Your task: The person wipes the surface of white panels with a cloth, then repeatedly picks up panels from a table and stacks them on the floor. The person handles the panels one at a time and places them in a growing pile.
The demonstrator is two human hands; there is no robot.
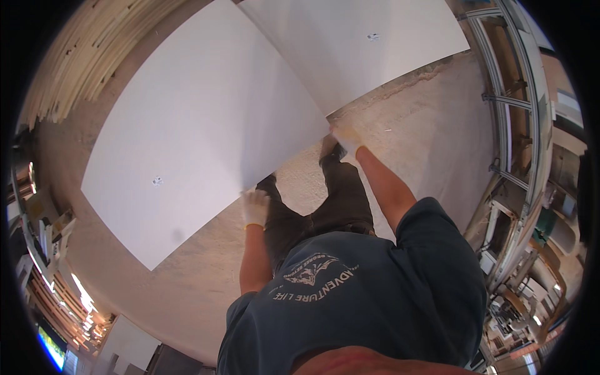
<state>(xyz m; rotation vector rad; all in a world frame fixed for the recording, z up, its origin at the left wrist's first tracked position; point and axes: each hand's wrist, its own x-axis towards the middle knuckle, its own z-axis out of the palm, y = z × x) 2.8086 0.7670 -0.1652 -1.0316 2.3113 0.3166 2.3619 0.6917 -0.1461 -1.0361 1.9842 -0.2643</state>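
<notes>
A large white panel (pixel 194 119) stretches out before me, a small printed label on its left part. My left hand (pixel 256 208), in a pale work glove with a yellow cuff, is closed on its near edge. At the panel's near right corner my right hand (pixel 347 139), gloved the same way, grips the edge. Motion slightly blurs both hands, and the fingers under the panel are hidden. A second white panel (pixel 394 69), also labelled, lies beyond and to the right, partly covered by the first one.
Long pale boards (pixel 94 56) are stacked at the far left. A metal frame rack (pixel 515 106) runs along the right side, with cluttered parts (pixel 519 312) near its lower end. More wood pieces (pixel 69 306) lie at the lower left. The floor (pixel 175 300) is dusty.
</notes>
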